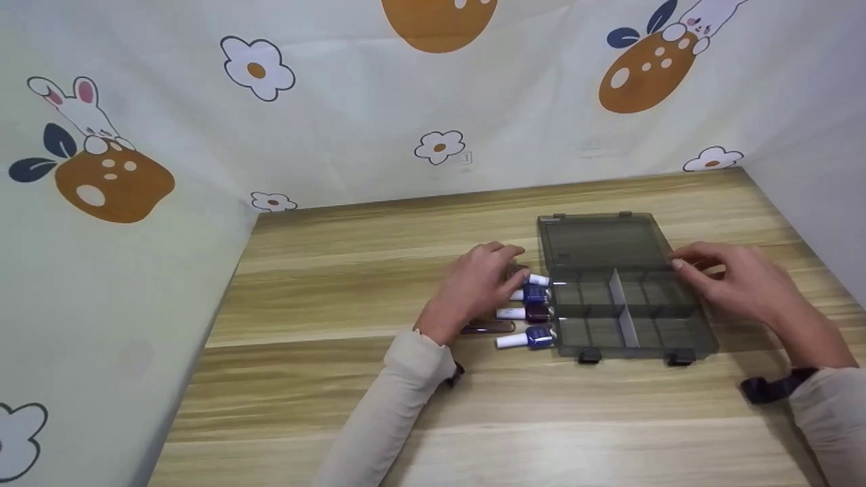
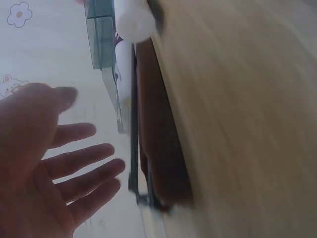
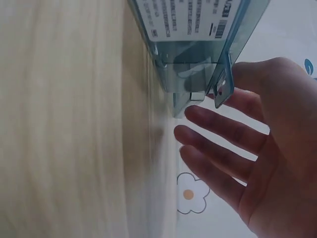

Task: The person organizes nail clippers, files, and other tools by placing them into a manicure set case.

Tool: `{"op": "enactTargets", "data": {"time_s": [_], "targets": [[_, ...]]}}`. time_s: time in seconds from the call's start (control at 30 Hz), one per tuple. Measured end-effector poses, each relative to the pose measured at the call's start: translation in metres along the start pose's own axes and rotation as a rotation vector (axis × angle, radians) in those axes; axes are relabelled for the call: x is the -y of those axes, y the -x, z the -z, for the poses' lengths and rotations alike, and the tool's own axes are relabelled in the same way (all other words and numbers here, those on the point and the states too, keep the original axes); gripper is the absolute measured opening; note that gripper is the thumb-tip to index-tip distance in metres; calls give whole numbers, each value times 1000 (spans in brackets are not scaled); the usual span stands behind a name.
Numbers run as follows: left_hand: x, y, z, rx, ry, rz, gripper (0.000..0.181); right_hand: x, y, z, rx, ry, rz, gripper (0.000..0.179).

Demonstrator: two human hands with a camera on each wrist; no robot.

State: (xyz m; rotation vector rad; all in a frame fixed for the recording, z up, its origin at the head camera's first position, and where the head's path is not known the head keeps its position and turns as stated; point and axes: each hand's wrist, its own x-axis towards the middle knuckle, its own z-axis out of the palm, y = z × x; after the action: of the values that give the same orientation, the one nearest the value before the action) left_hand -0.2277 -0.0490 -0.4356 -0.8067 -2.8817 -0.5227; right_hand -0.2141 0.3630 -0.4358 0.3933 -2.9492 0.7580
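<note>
A smoky clear plastic organizer box (image 1: 588, 354) lies with its lid (image 1: 602, 240) folded back. Thin dividers split its base into several compartments. Along its left side lie nail polish bottles with white caps: a dark red one (image 1: 539, 313), a blue one (image 1: 540, 337) and others partly under my left hand (image 1: 477, 274). That hand hovers there, its fingers spread in the left wrist view, holding nothing. A long dark brown item (image 2: 161, 129), kind unclear, lies below it. At the box's right edge, my right hand (image 1: 737, 281) has its fingertips by the lid's hinge corner, fingers loosely extended.
Two dark latches, one of them a front latch (image 1: 590, 356), stick out toward me. A printed label (image 3: 190, 17) shows on the box in the right wrist view. Patterned cloth (image 1: 352, 122) hangs behind and beside the wooden tabletop (image 1: 304, 304).
</note>
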Motion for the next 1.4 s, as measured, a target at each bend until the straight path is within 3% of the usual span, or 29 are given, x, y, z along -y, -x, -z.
{"op": "enactTargets", "data": {"time_s": [0.2,0.5,0.7,1.13,1.4], "targets": [[-10,-12,-2,100,23,-63,33,-9,2,0,10,-28,42,28],[-18,-23,0,168,42,-106,24,-16,4,2,-55,-19,127,20],[-17,-22,3,192,96,-126,30,-18,8,3,-46,-51,99,24],[-10,-17,2,114,73,-70,25,-14,4,-2,-33,-28,98,25],[-17,-16,10,35,93,-63,29,-14,2,-4,-41,-29,119,23]]}}
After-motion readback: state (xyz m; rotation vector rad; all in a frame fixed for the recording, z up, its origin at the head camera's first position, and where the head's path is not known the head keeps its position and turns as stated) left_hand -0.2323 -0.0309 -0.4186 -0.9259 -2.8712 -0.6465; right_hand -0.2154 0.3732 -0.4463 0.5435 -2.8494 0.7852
